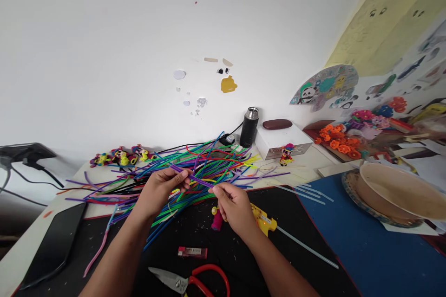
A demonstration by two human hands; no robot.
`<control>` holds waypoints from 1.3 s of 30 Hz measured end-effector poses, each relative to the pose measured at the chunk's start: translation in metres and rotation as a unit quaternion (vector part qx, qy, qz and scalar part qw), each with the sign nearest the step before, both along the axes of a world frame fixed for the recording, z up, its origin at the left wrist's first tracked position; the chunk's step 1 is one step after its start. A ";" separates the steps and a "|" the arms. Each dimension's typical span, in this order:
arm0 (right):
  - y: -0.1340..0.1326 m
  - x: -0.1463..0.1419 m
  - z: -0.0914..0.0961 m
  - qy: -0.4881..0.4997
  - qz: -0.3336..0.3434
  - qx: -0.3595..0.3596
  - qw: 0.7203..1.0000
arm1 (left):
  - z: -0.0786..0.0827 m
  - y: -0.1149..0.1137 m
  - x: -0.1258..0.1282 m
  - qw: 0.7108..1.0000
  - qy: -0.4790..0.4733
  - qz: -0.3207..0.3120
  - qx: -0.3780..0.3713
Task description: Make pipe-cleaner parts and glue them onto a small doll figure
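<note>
Left hand (170, 183), right hand (232, 202) pinching purple pipe cleaner (200, 180); glue gun (266, 222), four o'clock, perhaps hot: dropping right hand could burn.

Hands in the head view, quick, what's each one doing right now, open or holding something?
Left hand: closed, pinching purple stems between thumb and fingers.
Right hand: closed, pinching the purple stems farther along.

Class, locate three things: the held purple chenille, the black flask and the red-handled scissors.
Held purple chenille (200, 180), head view: its exposed middle stretch.
Black flask (248, 132), head view: middle of the dark body.
Red-handled scissors (179, 283), head view: beside the metal pivot.
</note>
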State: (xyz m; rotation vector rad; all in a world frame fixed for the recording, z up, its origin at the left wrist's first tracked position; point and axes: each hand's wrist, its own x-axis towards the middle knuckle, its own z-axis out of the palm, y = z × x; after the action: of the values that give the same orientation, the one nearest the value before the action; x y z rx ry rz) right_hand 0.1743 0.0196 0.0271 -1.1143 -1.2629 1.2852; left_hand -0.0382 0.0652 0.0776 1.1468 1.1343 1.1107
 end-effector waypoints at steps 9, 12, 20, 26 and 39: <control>0.003 0.001 0.008 0.115 -0.012 -0.041 0.992 | -0.002 -0.008 0.021 0.990 -0.126 0.001 -0.064; 0.001 -0.001 0.010 0.129 -0.004 -0.047 0.991 | -0.004 -0.010 0.028 0.984 -0.154 0.013 -0.092; 0.001 -0.005 0.008 0.197 0.004 -0.053 0.979 | -0.003 -0.014 0.040 0.973 -0.198 0.033 -0.117; 0.001 -0.004 0.008 0.196 -0.028 -0.047 0.979 | -0.006 -0.021 0.052 0.980 -0.154 -0.017 -0.128; 0.002 0.003 0.016 0.126 -0.068 -0.033 0.989 | -0.010 -0.020 0.054 0.973 -0.205 -0.024 -0.103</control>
State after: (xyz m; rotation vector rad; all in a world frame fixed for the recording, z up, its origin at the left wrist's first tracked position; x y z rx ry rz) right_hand 0.1775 0.0212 0.0434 -1.0281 -0.9472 1.3249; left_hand 0.0160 0.0448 0.0680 0.7349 0.8685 1.1023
